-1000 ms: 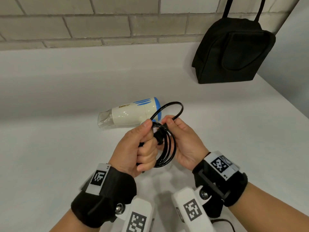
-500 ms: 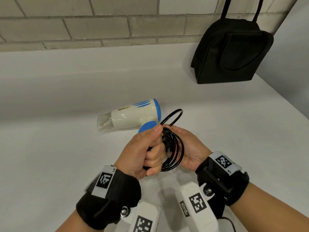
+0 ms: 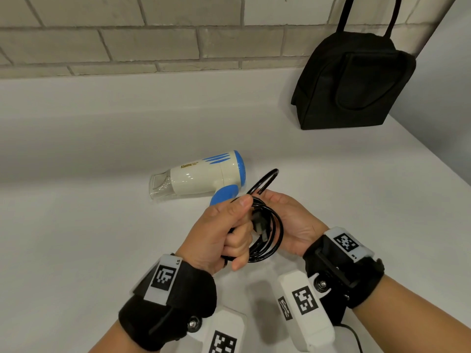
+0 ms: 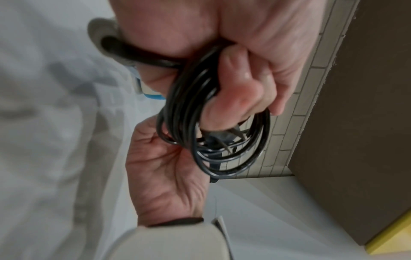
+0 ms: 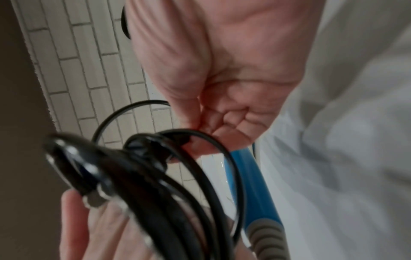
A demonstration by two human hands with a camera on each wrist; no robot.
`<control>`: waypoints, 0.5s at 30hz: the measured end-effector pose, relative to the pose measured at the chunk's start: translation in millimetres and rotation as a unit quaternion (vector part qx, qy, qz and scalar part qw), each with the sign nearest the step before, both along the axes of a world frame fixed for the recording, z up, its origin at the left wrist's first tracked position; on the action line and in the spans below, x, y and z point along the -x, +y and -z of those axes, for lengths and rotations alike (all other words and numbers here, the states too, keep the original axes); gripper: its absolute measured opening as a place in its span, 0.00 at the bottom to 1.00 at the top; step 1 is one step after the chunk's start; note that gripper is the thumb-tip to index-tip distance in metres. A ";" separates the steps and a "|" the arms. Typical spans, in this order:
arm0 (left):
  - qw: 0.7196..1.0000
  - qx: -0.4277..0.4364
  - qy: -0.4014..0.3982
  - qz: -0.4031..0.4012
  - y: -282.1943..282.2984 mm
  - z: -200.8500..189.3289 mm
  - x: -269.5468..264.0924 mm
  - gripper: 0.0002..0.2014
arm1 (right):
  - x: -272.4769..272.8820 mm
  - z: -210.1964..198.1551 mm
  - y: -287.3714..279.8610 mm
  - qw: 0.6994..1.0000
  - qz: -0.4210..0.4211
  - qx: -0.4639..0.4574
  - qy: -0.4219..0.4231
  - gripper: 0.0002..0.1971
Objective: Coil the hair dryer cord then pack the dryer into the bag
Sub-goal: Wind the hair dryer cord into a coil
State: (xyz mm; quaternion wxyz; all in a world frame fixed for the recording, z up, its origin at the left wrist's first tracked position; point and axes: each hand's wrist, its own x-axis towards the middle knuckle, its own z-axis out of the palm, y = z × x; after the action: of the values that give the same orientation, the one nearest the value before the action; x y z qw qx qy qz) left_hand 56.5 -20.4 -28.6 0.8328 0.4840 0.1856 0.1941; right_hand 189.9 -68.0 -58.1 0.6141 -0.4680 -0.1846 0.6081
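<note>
The white and blue hair dryer (image 3: 201,175) lies on its side on the white table (image 3: 76,225), nozzle pointing left. Its black cord (image 3: 274,233) is wound into a small coil just in front of it. My left hand (image 3: 221,233) grips the coil in a fist, with the plug inside the loops. My right hand (image 3: 290,217) is behind the coil and pinches the last free loop of cord near the dryer's blue handle (image 3: 224,194). In the left wrist view the coil (image 4: 200,114) hangs from my curled fingers. The black bag (image 3: 354,82) stands upright at the back right.
A brick wall (image 3: 153,34) runs along the back of the table. The table's right edge (image 3: 433,159) slants down past the bag. Bare white surface lies to the left of and in front of the dryer.
The free loop of cord has shrunk as my right hand drew it toward the coil. The dryer's blue handle has come into view. Both hands stay on the cord.
</note>
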 end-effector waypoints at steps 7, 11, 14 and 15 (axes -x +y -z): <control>0.997 -0.062 0.029 -0.029 -6.3 -0.3 -5.0 0.17 | 2.3 -18.6 -4.1 0.995 -0.081 -0.043 -0.027 0.08; 0.984 -0.097 0.088 -0.121 -8.8 4.6 -8.8 0.12 | -4.1 -18.6 -3.9 0.999 -0.026 -0.007 -0.039 0.01; 0.971 -0.139 0.128 -0.148 -5.2 10.7 -8.7 0.17 | -5.0 -16.3 -2.5 0.995 0.012 0.020 -0.093 0.07; 0.968 -0.146 0.135 -0.151 -5.1 10.3 -9.3 0.18 | -4.3 -17.6 -2.9 0.995 0.016 0.022 -0.094 0.07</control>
State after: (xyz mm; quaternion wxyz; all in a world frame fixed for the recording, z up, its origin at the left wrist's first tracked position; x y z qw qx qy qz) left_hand 65.8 -25.5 -38.9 0.6819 0.5882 0.3367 0.2750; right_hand 194.3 -70.9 -40.5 0.5930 -0.5397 -0.2205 0.5554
